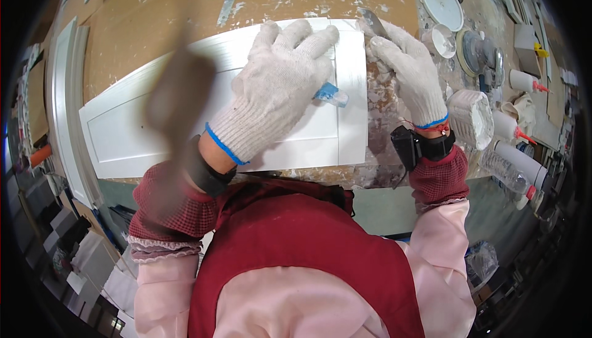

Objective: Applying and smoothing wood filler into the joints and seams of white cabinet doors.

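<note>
Spreading over a white panel [129, 131], the left hand's [280, 70] fingers are laid flat on its surface; a thin metal blade [374, 22] is pinched between the right hand's [410, 61] fingers and thumb, beside the panel's right end. Ribbed knit gloves [237, 130] are worn. Smooth and grooved, the panel is set lengthwise left to right on a paint-flecked worktable [148, 30]; the blade is angled up-left.

The single view is a wide fisheye worn on the left side of the person's head. It looks steeply down from above the near edge of the panel [296, 138], close enough to spread the panel across mid-frame. It takes in the apron [314, 233] below the panel and the bench [135, 36] beyond it. Straight edges curve outward from the panel.
</note>
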A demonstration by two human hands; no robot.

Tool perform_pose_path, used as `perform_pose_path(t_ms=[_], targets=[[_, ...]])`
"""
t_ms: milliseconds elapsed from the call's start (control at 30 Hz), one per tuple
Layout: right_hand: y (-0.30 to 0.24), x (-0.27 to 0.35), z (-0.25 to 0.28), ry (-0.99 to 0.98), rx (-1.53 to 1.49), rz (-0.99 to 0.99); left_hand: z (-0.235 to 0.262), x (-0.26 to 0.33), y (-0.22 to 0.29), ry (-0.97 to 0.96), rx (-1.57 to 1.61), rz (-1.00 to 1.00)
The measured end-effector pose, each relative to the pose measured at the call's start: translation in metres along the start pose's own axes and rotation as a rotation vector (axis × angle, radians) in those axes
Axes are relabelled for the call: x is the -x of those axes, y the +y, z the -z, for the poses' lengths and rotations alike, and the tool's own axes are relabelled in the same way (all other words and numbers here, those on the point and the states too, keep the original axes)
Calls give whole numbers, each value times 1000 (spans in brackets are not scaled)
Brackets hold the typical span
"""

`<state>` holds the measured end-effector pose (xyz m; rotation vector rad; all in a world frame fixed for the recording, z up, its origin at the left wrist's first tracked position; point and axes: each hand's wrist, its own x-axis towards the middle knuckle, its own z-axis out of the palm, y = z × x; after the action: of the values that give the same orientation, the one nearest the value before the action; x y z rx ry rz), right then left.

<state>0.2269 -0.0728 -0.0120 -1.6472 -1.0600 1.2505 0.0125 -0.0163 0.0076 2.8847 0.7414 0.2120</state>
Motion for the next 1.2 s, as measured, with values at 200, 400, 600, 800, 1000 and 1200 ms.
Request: perform_pose_path(t_ms=[200, 400, 600, 800, 1000, 1200], targets=[[25, -1, -3, 56, 126, 202, -2, -1, 0, 15, 0, -9], [17, 0, 2, 84, 717, 542, -1, -1, 0, 9, 3, -2], [16, 1, 3, 90, 906, 570, -2, 0, 0, 12, -8, -4], [27, 2, -1, 57, 688, 597, -2, 1, 1, 27, -3, -1], [13, 13, 5, 135, -406, 20, 1, 0, 0, -27, 21, 0], [17, 22, 18, 104, -640, -10, 0, 1, 0, -19, 39, -5]])
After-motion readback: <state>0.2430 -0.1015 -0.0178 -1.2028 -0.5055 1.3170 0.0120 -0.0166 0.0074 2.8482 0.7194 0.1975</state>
